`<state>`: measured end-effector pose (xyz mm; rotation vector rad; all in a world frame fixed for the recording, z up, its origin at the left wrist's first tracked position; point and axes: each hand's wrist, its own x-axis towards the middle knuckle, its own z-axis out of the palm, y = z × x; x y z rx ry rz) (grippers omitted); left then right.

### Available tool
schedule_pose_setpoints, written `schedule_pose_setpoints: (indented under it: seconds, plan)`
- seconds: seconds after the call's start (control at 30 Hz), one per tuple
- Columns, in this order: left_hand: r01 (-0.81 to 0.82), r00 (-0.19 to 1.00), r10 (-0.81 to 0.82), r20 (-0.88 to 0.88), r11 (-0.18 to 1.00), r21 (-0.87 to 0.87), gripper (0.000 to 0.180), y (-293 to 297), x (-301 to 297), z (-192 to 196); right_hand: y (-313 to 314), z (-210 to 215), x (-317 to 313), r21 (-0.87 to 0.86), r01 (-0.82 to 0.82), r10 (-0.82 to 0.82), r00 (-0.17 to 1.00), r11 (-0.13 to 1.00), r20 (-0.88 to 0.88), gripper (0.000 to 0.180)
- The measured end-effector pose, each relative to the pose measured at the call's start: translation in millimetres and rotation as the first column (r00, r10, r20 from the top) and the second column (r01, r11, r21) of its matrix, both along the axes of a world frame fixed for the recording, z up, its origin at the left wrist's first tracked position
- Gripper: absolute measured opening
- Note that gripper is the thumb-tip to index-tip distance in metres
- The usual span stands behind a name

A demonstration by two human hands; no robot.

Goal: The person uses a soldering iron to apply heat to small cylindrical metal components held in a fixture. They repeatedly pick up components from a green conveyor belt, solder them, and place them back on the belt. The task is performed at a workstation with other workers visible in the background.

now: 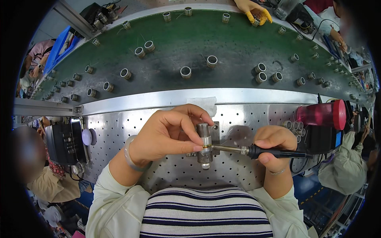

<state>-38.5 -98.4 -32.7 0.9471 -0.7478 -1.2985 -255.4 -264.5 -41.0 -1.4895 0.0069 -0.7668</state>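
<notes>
Left hand (166,135) pinches the metal cylinder (204,146) upright on the perforated worktop (246,115). Right hand (274,146) grips the soldering iron (254,150), tip touching the cylinder's right side. Keep the cylinder steady.

A single head-worn fisheye view looks steeply down from close above the person's chest at a perforated metal bench (119,131) in the frame's centre, facing outward to a green conveyor belt (222,39) curving across the top, edges bending toward the dark rim.
</notes>
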Motion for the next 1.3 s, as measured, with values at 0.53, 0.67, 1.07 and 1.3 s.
schedule_pose_setpoints:
  seconds: [0.53,0.67,1.07,1.3]
  plan:
    - [0.058,0.996,-0.053,-0.075,0.997,0.059,0.030,0,5,1,-3,4,1,-0.084,-0.031,0.029,0.999,0.996,-0.027,0.024]
    - [0.100,0.985,-0.080,-0.153,0.987,0.126,0.057,-4,2,7,-4,4,1,-0.141,-0.043,0.042,0.999,0.989,-0.012,0.024]
    - [0.176,0.977,-0.149,-0.155,0.967,0.185,0.075,-6,5,8,-5,5,-1,-0.159,-0.027,0.025,1.000,0.987,-0.014,0.023]
    - [0.183,0.951,-0.149,-0.270,0.977,0.106,0.078,-6,11,-1,-7,-1,-5,0.023,0.046,-0.047,0.998,0.999,0.040,0.020]
